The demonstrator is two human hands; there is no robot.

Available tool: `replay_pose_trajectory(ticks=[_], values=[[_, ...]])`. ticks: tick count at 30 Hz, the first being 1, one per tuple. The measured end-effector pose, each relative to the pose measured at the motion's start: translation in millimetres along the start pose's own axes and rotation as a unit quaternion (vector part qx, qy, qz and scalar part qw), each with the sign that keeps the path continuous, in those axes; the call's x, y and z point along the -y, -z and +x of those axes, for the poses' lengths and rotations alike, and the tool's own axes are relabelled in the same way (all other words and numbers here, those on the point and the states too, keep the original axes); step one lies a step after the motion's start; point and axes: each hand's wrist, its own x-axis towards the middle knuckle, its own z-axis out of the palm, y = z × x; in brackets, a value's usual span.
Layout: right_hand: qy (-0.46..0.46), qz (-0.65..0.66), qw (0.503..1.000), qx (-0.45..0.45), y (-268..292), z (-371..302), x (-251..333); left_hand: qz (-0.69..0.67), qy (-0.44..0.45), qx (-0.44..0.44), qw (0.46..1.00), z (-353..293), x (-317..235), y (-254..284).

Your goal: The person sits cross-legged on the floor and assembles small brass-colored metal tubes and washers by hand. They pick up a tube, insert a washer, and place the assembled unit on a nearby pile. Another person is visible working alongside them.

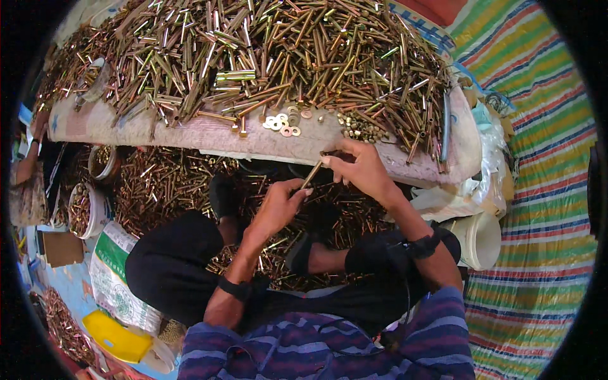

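Observation:
My left hand (276,206) is closed around the lower end of a slim gold-coloured anchor bolt (311,173), held slanting upward to the right. At its upper end, my right hand (362,166) is closed, with thumb and fingers pinched on the tip; whatever small part they may cover is hidden. Both hands are just off the near edge of a cloth-covered table (183,134). Close by on that edge lie flat round washers (278,123) and a small heap of nuts (362,129). Behind them spreads a large pile of anchor bolts and sleeves (253,50).
More metal pieces (158,190) cover the floor beneath, around my feet. On the left are a white bucket (95,212) of parts, a green-and-white sack (114,266) and a yellow container (117,335). A white bucket (481,240) stands right, beside striped sheeting (544,190). Another person's arm (26,166) shows far left.

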Motion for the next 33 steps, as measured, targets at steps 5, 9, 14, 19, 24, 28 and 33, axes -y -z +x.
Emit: replay_pose_trajectory(ticks=[5,9,14,19,24,28,33], values=[[-0.028,-0.006,0.997,0.074,-6,-14,-2,0.018,-0.032,0.000,0.999,-1,-4,0],[-0.023,0.017,0.996,0.089,-10,-26,-2,-0.031,-0.028,-0.004,0.999,-6,-11,-2],[-0.043,-0.040,0.998,0.001,31,-41,-14,-0.100,0.089,0.024,0.991,-2,-15,3],[-0.025,-0.265,0.945,-0.192,106,-48,-50,-0.149,0.079,0.029,0.985,-3,-13,-2],[0.007,-0.439,0.862,-0.252,149,-54,-98,-0.149,0.067,0.051,0.985,-2,-10,-7],[-0.046,-0.424,0.876,-0.227,157,-41,-110,-0.125,0.059,0.058,0.989,-3,-12,-6],[-0.141,-0.227,0.943,-0.199,143,-37,-73,-0.104,0.076,0.060,0.990,-4,-16,-7]])
